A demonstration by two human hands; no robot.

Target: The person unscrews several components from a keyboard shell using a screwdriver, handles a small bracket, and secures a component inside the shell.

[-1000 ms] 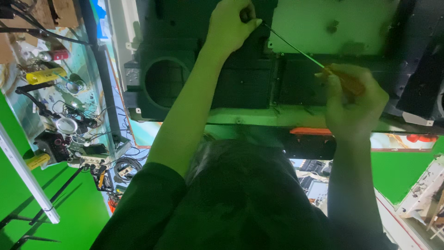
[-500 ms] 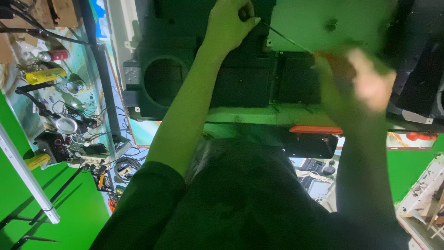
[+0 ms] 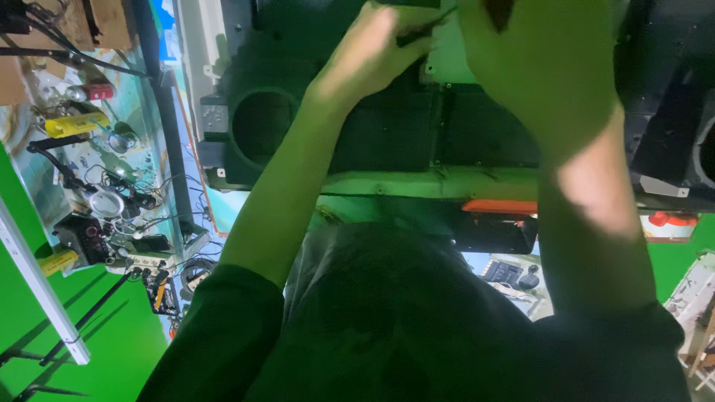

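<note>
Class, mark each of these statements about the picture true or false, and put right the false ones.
1. Both hands are raised to the top edge of the picture. True: the left hand and the right hand are up at the dark panel.
2. The left hand grips a thin dark tool. True: a tool shows at its fingers.
3. The panel has a square hole. False: the hole is round.
4. A yellow cylinder lies on the shelf at left. True: the yellow cylinder lies among wires.
5. The person has bare shoulders. False: dark sleeves cover the upper arms.
6. The right hand rests on the orange strip. False: the orange strip lies well below it.
</note>
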